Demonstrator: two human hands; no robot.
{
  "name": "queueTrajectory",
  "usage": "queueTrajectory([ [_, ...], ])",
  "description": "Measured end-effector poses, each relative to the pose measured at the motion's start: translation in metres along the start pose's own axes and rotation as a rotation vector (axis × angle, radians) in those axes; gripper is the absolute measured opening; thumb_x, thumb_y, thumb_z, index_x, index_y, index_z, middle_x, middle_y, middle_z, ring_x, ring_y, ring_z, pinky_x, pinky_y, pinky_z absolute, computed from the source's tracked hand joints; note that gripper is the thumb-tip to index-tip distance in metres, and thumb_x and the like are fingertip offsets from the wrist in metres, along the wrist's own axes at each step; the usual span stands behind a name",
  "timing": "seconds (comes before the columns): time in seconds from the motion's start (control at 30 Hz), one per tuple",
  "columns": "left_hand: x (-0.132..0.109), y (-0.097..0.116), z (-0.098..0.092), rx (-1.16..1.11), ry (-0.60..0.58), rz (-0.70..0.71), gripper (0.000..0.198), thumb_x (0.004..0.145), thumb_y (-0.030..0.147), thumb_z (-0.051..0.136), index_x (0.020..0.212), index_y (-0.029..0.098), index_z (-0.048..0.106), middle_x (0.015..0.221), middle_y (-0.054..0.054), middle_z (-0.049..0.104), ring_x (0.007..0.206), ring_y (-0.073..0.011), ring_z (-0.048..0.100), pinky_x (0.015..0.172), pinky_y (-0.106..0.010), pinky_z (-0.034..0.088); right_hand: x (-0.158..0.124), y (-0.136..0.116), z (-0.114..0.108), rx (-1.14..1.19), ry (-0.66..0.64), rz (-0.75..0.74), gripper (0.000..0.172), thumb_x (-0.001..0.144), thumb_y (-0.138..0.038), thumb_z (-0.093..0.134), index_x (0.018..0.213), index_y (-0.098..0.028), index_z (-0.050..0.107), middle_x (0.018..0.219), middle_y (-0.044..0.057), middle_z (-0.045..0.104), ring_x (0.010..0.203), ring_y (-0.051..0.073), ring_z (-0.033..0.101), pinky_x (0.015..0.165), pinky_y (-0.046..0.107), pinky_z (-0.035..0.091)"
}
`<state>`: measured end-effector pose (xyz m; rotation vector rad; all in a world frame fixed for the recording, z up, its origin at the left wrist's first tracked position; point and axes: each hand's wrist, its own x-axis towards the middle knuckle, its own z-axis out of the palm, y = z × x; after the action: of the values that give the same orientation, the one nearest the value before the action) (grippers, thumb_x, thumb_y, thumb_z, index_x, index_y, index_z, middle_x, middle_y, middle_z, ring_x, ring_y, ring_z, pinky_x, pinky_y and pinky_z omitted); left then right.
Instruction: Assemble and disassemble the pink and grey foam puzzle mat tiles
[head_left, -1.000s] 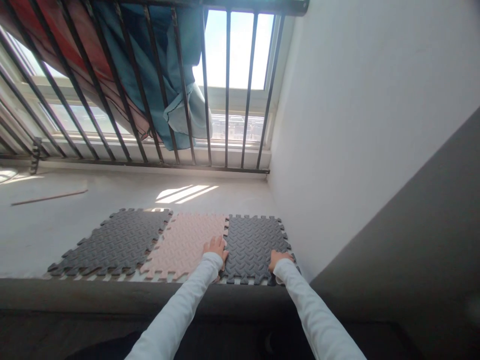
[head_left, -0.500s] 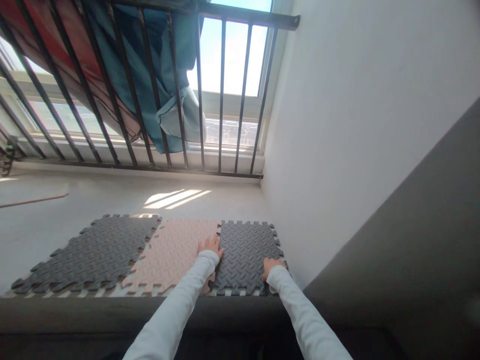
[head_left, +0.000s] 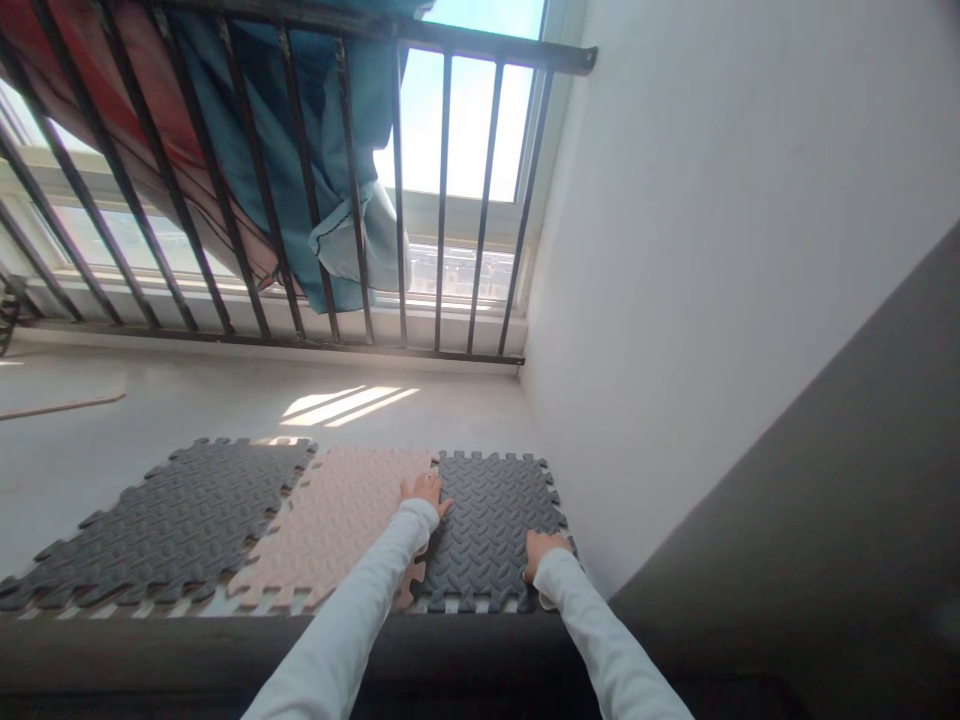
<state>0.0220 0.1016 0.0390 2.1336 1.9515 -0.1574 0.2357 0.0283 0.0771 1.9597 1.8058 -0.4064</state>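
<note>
In the head view, the picture is drifting slightly, so the three mats are now sitting a little lower and farther left than half a second ago, while both hands are keeping to their places; as far as I can judge, the work is staying at the seam between the pink mat [head_left: 337, 515] and the right dark mat [head_left: 484, 515]. These are lying flat side by side on the ledge [head_left: 465, 400], near the wall [head_left: 712, 250], with the left dark mat [head_left: 172, 520] lying on the pink one's other side. The left hand [head_left: 425, 492] is resting palm down at the pink mat's right edge, its fingers partly spread and its thumb reaching out over the right dark mat. The right hand [head_left: 545, 550] is touching that mat near its right edge, fingers curling together; whether they are pinching the foam or only pressing, I cannot tell.
</note>
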Motion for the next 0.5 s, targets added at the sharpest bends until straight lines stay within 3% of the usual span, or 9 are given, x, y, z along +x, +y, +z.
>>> queueTrajectory([
  [0.2,0.008,-0.003,0.007,-0.012,-0.041,0.008,0.051,0.079,0.045,0.035,0.128,0.03,0.036,0.142,-0.002,0.027,0.13,-0.0248,0.019,0.101,-0.06,0.012,0.002,-0.001,-0.002,0.019,-0.012,-0.003,0.059,0.056,-0.024,0.068,0.112,-0.013,0.052,0.114,0.018,0.056,0.108,0.029,0.05,0.088,0.043,0.04],
  [0.4,0.025,-0.006,-0.002,0.03,-0.014,0.071,0.047,0.08,0.045,0.033,0.123,0.027,0.043,0.135,-0.006,0.04,0.121,-0.0255,0.035,0.1,-0.06,0.015,0.001,-0.001,0.001,0.019,0.002,-0.008,0.057,0.055,-0.019,0.064,0.111,-0.012,0.053,0.11,0.016,0.059,0.108,0.031,0.049,0.088,0.044,0.04],
  [0.5,0.038,-0.006,-0.008,0.029,0.012,0.036,0.049,0.081,0.044,0.031,0.126,0.025,0.04,0.14,-0.006,0.032,0.126,-0.0255,0.028,0.1,-0.058,0.019,0.001,-0.001,0.002,0.014,0.013,-0.006,0.057,0.054,-0.018,0.064,0.11,-0.011,0.054,0.108,0.016,0.06,0.107,0.031,0.05,0.087,0.044,0.04],
])
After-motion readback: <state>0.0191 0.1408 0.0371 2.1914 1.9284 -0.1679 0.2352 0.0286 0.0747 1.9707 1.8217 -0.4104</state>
